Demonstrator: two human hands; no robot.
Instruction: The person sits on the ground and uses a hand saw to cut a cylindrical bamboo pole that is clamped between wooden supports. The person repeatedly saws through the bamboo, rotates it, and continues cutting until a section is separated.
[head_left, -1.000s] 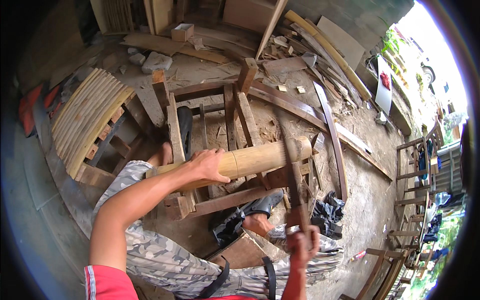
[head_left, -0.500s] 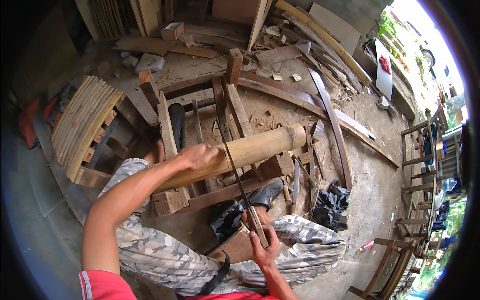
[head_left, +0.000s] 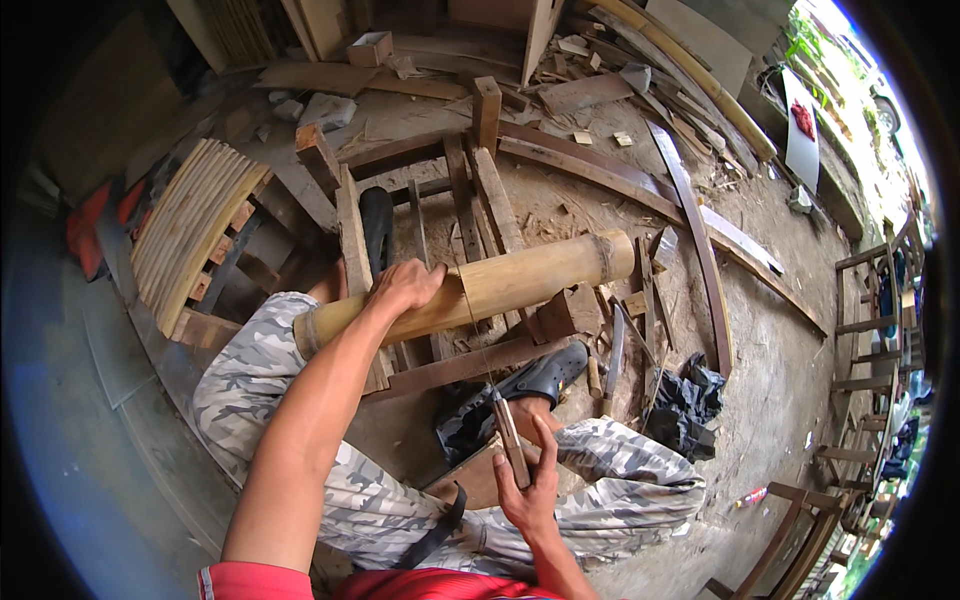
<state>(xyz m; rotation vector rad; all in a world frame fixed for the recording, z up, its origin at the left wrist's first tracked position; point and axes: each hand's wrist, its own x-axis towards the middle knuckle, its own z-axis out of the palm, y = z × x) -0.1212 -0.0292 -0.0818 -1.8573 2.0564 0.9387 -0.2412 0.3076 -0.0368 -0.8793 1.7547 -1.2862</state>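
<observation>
A thick tan bamboo pole (head_left: 550, 272) lies slantwise across a rough wooden frame (head_left: 450, 370), its left end by my knee. My left hand (head_left: 405, 288) is closed over the top of the pole, just left of a narrow cut line. In that line stands the thin blade of a handsaw (head_left: 508, 435), seen nearly edge-on. Its wooden handle points toward me, above my lap. My right hand (head_left: 530, 490) holds the handle, thumb on one side and fingers on the other, the forefinger stretched along it.
A long blade with a handle (head_left: 615, 350) lies on the floor beside a black plastic bag (head_left: 685, 405). Long planks (head_left: 600, 170) reach off to the right. At left stands a slatted bamboo piece (head_left: 200, 235). Wooden chair frames (head_left: 790, 540) line the right side.
The saw has turned more edge-on, its handle a little higher in my right hand. My left hand presses flatter on the pole. The whole view has shifted, showing the pole's left end.
</observation>
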